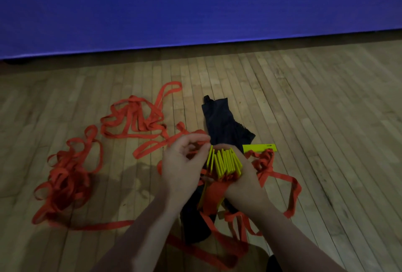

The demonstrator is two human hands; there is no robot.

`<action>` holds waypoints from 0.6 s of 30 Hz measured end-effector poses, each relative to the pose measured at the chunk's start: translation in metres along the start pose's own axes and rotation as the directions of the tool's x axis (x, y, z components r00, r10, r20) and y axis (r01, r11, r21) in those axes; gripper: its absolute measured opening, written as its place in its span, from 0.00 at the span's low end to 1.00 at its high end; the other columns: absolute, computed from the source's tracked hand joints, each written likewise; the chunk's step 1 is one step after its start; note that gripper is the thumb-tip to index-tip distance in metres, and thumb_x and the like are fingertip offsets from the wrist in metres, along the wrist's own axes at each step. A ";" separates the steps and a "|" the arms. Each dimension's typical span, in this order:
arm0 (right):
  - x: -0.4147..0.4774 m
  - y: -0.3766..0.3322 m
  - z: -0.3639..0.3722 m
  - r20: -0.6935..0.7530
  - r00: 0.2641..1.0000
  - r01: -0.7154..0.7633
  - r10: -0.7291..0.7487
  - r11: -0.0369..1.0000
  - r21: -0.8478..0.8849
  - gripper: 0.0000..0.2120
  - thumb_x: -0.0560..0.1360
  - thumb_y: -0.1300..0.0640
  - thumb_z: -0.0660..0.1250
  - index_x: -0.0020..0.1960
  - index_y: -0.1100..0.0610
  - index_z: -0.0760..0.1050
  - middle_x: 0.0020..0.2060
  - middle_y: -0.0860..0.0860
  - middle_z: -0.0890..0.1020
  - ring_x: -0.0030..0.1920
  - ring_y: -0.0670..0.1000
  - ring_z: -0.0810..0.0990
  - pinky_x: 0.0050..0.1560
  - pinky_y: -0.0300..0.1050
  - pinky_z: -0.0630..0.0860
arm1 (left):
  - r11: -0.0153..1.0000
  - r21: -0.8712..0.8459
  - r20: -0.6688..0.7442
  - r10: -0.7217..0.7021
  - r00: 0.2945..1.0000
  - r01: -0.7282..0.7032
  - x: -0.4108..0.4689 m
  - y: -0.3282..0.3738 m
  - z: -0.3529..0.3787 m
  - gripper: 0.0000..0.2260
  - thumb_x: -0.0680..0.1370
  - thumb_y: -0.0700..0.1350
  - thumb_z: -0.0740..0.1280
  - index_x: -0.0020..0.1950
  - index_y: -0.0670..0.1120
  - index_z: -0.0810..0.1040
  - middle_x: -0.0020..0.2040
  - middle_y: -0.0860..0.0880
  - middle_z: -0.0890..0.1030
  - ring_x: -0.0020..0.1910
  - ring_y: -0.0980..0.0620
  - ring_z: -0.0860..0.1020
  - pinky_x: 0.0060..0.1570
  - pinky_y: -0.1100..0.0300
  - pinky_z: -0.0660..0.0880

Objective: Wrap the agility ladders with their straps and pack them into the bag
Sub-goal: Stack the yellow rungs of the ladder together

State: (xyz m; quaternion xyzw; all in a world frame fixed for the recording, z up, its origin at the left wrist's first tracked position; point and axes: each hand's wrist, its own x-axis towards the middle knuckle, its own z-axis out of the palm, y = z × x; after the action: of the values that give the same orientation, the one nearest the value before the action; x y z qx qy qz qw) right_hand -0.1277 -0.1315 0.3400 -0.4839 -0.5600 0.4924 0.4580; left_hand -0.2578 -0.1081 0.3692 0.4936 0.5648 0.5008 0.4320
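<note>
A stack of yellow ladder rungs (226, 163) stands on edge in my right hand (243, 182), whose fingers curl round the bundle from below. My left hand (182, 163) pinches a red strap (152, 147) just left of the rungs. Long loops of red strap (67, 176) lie tangled on the floor at the left, and more trail under my wrists (217, 247). One loose yellow rung (258, 148) lies flat on the floor behind my right hand. The dark bag (224, 123) lies crumpled on the floor beyond my hands; part of it is hidden under them.
The wooden plank floor (326, 108) stretches all around. A blue padded barrier with white lettering (195, 14) runs across the back.
</note>
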 end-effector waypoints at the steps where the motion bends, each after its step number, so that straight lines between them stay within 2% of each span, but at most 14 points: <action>1: -0.001 -0.001 0.001 0.009 1.000 0.000 0.000 1.000 -0.011 0.23 0.65 0.74 0.73 0.54 0.57 0.73 0.42 0.41 0.81 0.43 0.39 0.81 0.43 0.32 0.76 | 0.998 -0.049 -0.044 -0.026 0.999 0.024 0.001 -0.001 0.001 0.12 0.73 0.36 0.70 0.41 0.54 0.82 0.41 0.52 0.84 0.45 0.53 0.82 0.46 0.59 0.78; 3: -0.003 -0.001 0.003 0.022 1.000 0.001 -0.001 1.000 -0.019 0.23 0.64 0.74 0.73 0.52 0.55 0.74 0.39 0.42 0.81 0.40 0.40 0.80 0.41 0.34 0.76 | 0.994 -0.103 -0.087 -0.049 0.995 0.040 0.004 0.000 -0.001 0.13 0.74 0.36 0.70 0.39 0.55 0.83 0.41 0.51 0.84 0.44 0.50 0.82 0.46 0.49 0.79; 4: -0.003 -0.001 0.005 0.015 1.000 0.001 0.000 1.000 -0.023 0.22 0.63 0.72 0.73 0.52 0.54 0.74 0.38 0.42 0.80 0.39 0.40 0.79 0.40 0.35 0.76 | 0.998 -0.068 -0.082 -0.002 0.997 -0.004 0.005 0.001 -0.002 0.14 0.74 0.36 0.70 0.39 0.57 0.83 0.41 0.53 0.84 0.44 0.50 0.82 0.46 0.49 0.79; 6: -0.004 0.000 0.007 -0.005 1.000 0.008 -0.008 1.000 -0.019 0.20 0.63 0.68 0.73 0.51 0.53 0.73 0.39 0.44 0.80 0.39 0.42 0.80 0.41 0.36 0.76 | 0.980 0.084 -0.056 0.185 0.981 -0.180 0.000 0.007 -0.006 0.15 0.74 0.35 0.70 0.41 0.58 0.82 0.43 0.62 0.81 0.43 0.59 0.80 0.46 0.61 0.78; 8: -0.003 -0.001 0.009 -0.007 1.000 0.018 -0.018 0.999 -0.028 0.20 0.64 0.67 0.73 0.51 0.52 0.73 0.39 0.46 0.80 0.39 0.44 0.80 0.40 0.38 0.77 | 0.908 0.227 -0.051 0.373 0.926 -0.353 -0.005 0.013 -0.007 0.12 0.74 0.36 0.70 0.44 0.54 0.81 0.43 0.67 0.78 0.44 0.64 0.78 0.45 0.69 0.75; 11: -0.003 -0.002 0.013 -0.015 1.000 0.004 -0.005 0.999 -0.039 0.23 0.65 0.68 0.75 0.52 0.48 0.72 0.39 0.44 0.81 0.38 0.42 0.80 0.39 0.37 0.76 | 0.800 0.332 -0.037 0.540 0.841 -0.499 -0.008 0.010 -0.008 0.06 0.74 0.40 0.69 0.47 0.49 0.83 0.46 0.59 0.78 0.48 0.60 0.78 0.47 0.64 0.77; 13: -0.003 -0.003 0.013 -0.023 0.999 0.025 -0.026 0.999 -0.043 0.23 0.66 0.67 0.75 0.52 0.48 0.71 0.40 0.43 0.81 0.38 0.42 0.80 0.39 0.35 0.75 | 0.856 0.275 -0.074 0.472 0.878 -0.437 -0.006 0.007 -0.008 0.07 0.74 0.40 0.69 0.48 0.51 0.82 0.47 0.57 0.79 0.49 0.57 0.80 0.49 0.61 0.77; 15: -0.005 -0.003 0.011 -0.017 0.999 0.037 -0.038 0.999 -0.037 0.22 0.66 0.68 0.74 0.53 0.52 0.71 0.40 0.41 0.80 0.39 0.42 0.80 0.41 0.35 0.75 | 0.966 0.055 -0.127 0.260 0.957 -0.255 -0.002 0.009 -0.005 0.11 0.74 0.36 0.70 0.47 0.53 0.82 0.48 0.54 0.80 0.48 0.56 0.80 0.49 0.61 0.77; 17: -0.004 -0.003 0.006 -0.013 1.000 0.025 -0.025 1.000 -0.008 0.20 0.65 0.69 0.73 0.52 0.56 0.72 0.39 0.41 0.79 0.40 0.41 0.79 0.42 0.35 0.75 | 0.988 -0.123 -0.147 0.071 0.987 -0.090 0.002 0.010 -0.006 0.17 0.74 0.33 0.68 0.46 0.57 0.81 0.48 0.51 0.80 0.45 0.59 0.79 0.47 0.66 0.76; 18: -0.003 -0.003 0.003 -0.021 1.000 0.022 -0.022 1.000 0.011 0.18 0.65 0.70 0.73 0.50 0.56 0.72 0.39 0.42 0.79 0.40 0.41 0.79 0.42 0.36 0.75 | 0.993 -0.109 -0.133 0.036 0.990 -0.050 0.005 0.008 -0.008 0.18 0.75 0.33 0.68 0.48 0.58 0.81 0.47 0.49 0.79 0.44 0.59 0.79 0.47 0.66 0.75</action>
State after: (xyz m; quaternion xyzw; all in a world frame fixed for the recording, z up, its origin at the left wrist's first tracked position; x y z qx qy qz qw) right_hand -0.1302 -0.1351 0.3422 -0.4801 -0.5580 0.4853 0.4718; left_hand -0.2654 -0.1044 0.3785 0.4467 0.5522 0.5722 0.4100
